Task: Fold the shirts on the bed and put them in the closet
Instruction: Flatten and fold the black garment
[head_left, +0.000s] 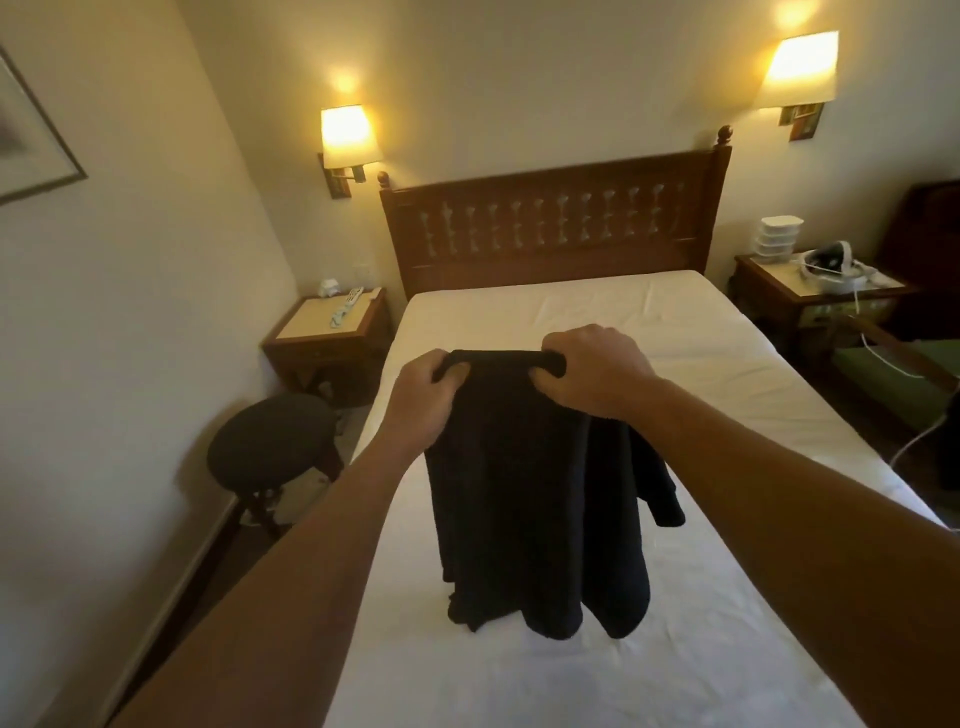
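2 hands hold 1 black shirt (535, 488) up over the middle of the bed (675, 332): left hand (421, 384) and right hand (592, 369) each pinching the top edge, fingers curled round it. Hem looks to graze the sheet nearer the foot edge. Step: mid-fold, likely. Next: lay it flat, fold over. Closet not in view.

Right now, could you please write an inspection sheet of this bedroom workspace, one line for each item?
Surface: bed, white sheet, lightly creased.
Job's things: black shirt held up, lower hem touching the sheet.
Clutter: nothing seen on the bed.
Grips: left hand and right hand both grip the shirt's top edge.
Cables: white cable by the right nightstand.
Surroundings: left nightstand, black stool, headboard, two lit wall lamps.
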